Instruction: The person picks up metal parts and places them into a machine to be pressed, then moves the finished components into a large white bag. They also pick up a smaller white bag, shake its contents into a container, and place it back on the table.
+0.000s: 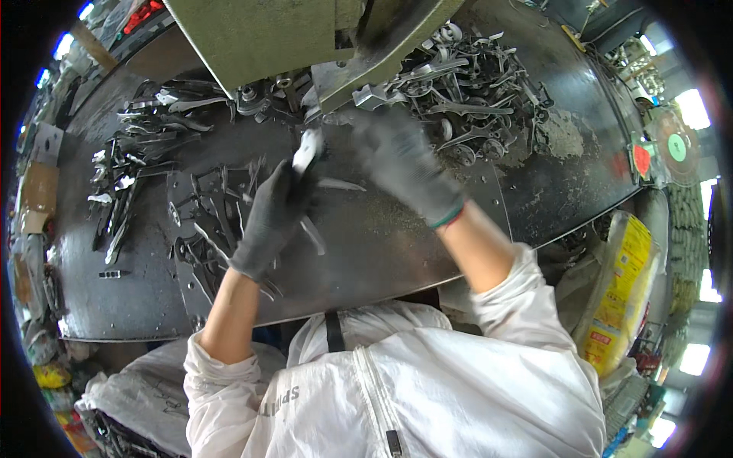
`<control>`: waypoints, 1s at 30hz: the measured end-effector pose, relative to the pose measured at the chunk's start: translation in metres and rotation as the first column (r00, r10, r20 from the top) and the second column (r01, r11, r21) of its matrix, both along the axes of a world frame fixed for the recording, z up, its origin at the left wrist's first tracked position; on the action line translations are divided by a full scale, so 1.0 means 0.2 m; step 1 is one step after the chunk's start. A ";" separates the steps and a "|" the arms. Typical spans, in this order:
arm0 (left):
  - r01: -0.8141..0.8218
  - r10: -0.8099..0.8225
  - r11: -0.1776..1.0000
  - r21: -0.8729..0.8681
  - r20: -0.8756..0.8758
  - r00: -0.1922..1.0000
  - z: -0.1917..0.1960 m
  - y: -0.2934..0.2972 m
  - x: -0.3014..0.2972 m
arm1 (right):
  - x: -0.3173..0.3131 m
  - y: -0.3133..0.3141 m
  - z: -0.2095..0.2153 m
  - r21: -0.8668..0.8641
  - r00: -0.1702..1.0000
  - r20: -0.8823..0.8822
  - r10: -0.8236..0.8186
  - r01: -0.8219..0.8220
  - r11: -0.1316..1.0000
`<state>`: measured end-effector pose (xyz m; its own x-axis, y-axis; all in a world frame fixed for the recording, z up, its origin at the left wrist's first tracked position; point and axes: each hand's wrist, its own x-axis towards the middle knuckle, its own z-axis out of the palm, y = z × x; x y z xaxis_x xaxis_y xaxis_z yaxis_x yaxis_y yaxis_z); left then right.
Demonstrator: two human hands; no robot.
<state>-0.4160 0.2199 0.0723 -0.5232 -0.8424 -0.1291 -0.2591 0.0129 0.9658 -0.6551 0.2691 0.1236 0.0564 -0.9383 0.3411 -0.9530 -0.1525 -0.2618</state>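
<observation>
My left hand [273,214], in a dark grey glove, is closed around a metal tool part whose bright, shiny end [307,149] sticks up past the fingers. Two thin curved metal arms [341,185] show beside this hand; whether they belong to the held part, I cannot tell. To the right, my right hand [403,156], gloved alike, reaches toward the foot of a green machine [263,38]. Motion smears its fingers, so a hold on anything cannot be made out. Just beyond those fingers are a metal block [370,97] and the machine's lower edge.
A tangled heap of metal parts [477,99] lies at the far right of the dark metal table [397,252]. Long handle-like pieces [126,183] are piled at left, and several more [210,221] lie beside my left forearm. A yellow-printed plastic sack [618,294] stands past the right edge.
</observation>
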 end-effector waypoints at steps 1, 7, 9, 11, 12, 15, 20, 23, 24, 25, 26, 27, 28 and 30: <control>-0.034 0.032 0.999 0.008 0.209 0.977 -0.07 -0.03 0.04 | -0.21 -0.06 0.03 -0.085 0.996 -0.076 -0.051 0.044 0.995; -0.037 0.064 0.988 -0.147 0.184 0.981 -0.03 -0.10 0.21 | -0.82 -0.27 0.14 0.176 0.846 -0.479 -0.236 0.356 0.918; 0.047 0.047 0.955 -0.292 0.304 0.951 0.00 -0.09 0.27 | -0.93 -0.17 0.12 -0.045 0.820 -0.543 -0.180 0.186 0.982; 0.078 0.080 0.952 -0.295 0.489 0.868 -0.05 -0.12 0.36 | -0.85 -0.11 0.11 -0.252 0.789 -0.599 -0.135 -0.026 0.967; 0.031 0.044 0.987 -0.160 0.444 0.895 -0.04 -0.12 0.37 | -0.73 -0.05 0.13 -0.246 0.917 -0.343 -0.203 0.120 0.962; 0.000 -0.017 0.997 0.081 0.210 0.978 0.11 -0.09 0.25 | -0.33 0.09 0.13 0.124 0.895 0.381 -0.231 0.198 0.972; 0.117 -0.115 0.987 0.109 -0.026 0.993 0.12 -0.16 0.01 | -0.01 0.00 -0.06 0.273 -0.062 0.955 -0.288 -0.181 0.945; 0.150 -0.137 0.982 0.117 -0.113 0.984 0.12 -0.17 -0.04 | 0.10 -0.04 -0.05 0.330 -0.133 0.924 -0.357 -0.191 0.924; 0.146 -0.133 0.983 0.115 -0.113 0.985 0.10 -0.19 -0.03 | 0.14 -0.05 -0.06 0.306 -0.014 0.949 -0.314 -0.183 0.934; 0.133 -0.122 0.987 0.085 -0.129 0.984 0.06 -0.22 -0.02 | 0.17 -0.06 -0.07 0.281 0.105 0.958 -0.266 -0.180 0.943; 0.115 -0.106 0.992 0.055 -0.144 0.984 0.05 -0.23 -0.01 | 0.19 -0.10 -0.09 0.203 0.268 0.951 -0.155 -0.161 0.966; 0.101 -0.092 0.993 0.054 -0.142 0.986 0.03 -0.24 0.00 | 0.20 -0.10 -0.10 0.201 0.268 0.952 -0.150 -0.176 0.964; 0.062 -0.056 0.997 0.052 -0.106 0.993 0.01 -0.25 0.00 | 0.21 -0.10 -0.10 0.181 0.365 0.925 -0.109 -0.169 0.969; 0.007 -0.004 0.999 0.048 -0.059 0.998 -0.02 -0.27 -0.03 | 0.19 -0.08 -0.14 0.154 0.448 0.892 -0.058 -0.181 0.971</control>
<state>-0.4223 0.1655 0.0678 -0.5356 -0.8331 -0.1381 -0.2013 -0.0329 0.9790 -0.6169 0.2523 0.0952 -0.1039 -0.9933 0.0506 -0.1704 -0.0324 -0.9848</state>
